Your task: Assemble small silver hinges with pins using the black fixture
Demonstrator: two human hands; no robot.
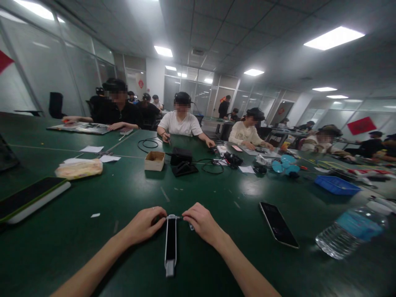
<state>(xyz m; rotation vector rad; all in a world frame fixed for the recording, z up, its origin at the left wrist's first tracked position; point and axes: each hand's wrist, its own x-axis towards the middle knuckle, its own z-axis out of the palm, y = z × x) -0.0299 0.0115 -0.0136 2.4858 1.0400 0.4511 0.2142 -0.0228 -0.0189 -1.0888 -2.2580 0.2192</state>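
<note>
A long narrow device with a black middle and a white frame (171,241) lies lengthwise on the green table in front of me. At its near end sits a grey block (170,268), and a thin metal crosspiece (173,217) spans its far end. My left hand (147,222) is closed, thumb and fingers pinching the left side of that far end. From the right, my right hand (201,222) pinches the tip of the crosspiece. A small metallic piece (191,227) shows under its fingers, partly hidden.
A phone (278,225) and a water bottle (349,231) lie to the right, with a blue tray (337,185) behind. A small open box (154,161) and a black stand (182,161) are ahead. A green-edged case (34,198) lies left. Several people sit across.
</note>
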